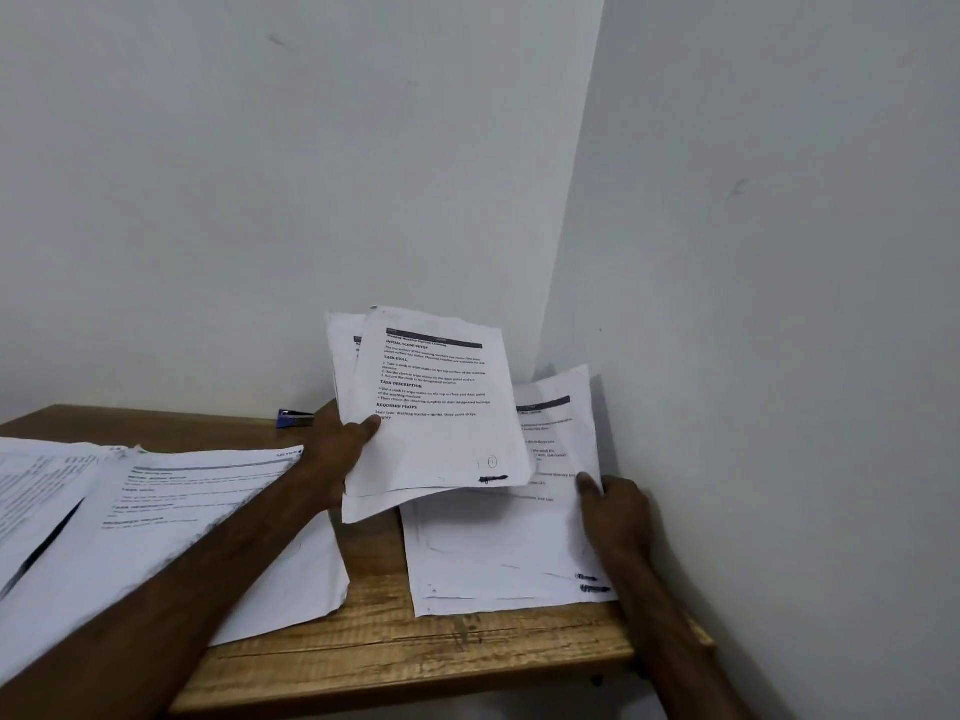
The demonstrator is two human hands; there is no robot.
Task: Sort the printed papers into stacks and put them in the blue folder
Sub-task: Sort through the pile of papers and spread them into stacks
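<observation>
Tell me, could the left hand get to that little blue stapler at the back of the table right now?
Probably not yet. The stapler lies in the open just behind the left hand, with nothing between them, but that hand is gripping a sheaf of papers and would have to put them down first.

The wall (pixel 779 356) presses close on the outer side of my right hand (pixel 615 511), leaving no room to swing that way. Between my hands a narrow strip of bare table (pixel 374 553) stays open. Beyond my left hand (pixel 337 449) a blue stapler (pixel 295 418) sits against the back wall. Spread papers (pixel 156 511) cover everything under my left forearm.
</observation>
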